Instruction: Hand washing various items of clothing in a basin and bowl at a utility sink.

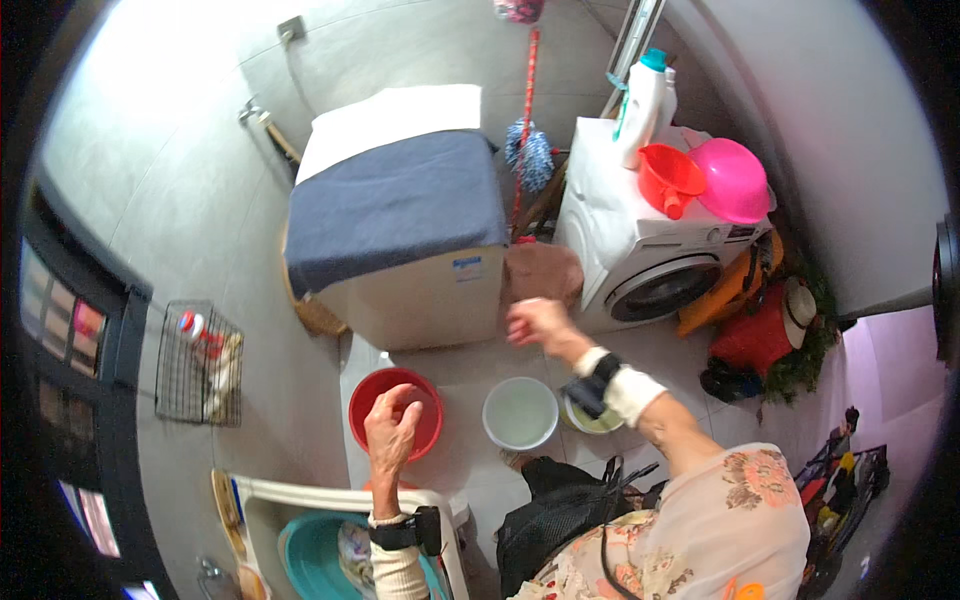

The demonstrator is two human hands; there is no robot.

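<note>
My left hand (pixel 392 431) hovers over a red basin (pixel 433 442) with its fingers apart and nothing in it. My right hand (pixel 538 322) is blurred, its fingers partly curled, in front of a brownish cloth-like item (pixel 544 274) between the two machines; whether it holds anything cannot be told. A pale bucket of water (pixel 520 414) stands on the floor below it. Another bucket (pixel 600 421) with greenish contents is partly hidden by my right forearm. At the lower left, a teal basin (pixel 311 551) with patterned fabric (pixel 354 551) sits in a white sink (pixel 330 495).
A boxy appliance under a blue cloth (pixel 397 202) stands ahead. To its right, a front-loading washing machine (pixel 600 225) bears detergent bottles (pixel 643 112), a red dipper (pixel 670 178) and a pink basin (pixel 731 180). A mop (pixel 531 154) leans behind; a wire basket (pixel 180 375) hangs at left.
</note>
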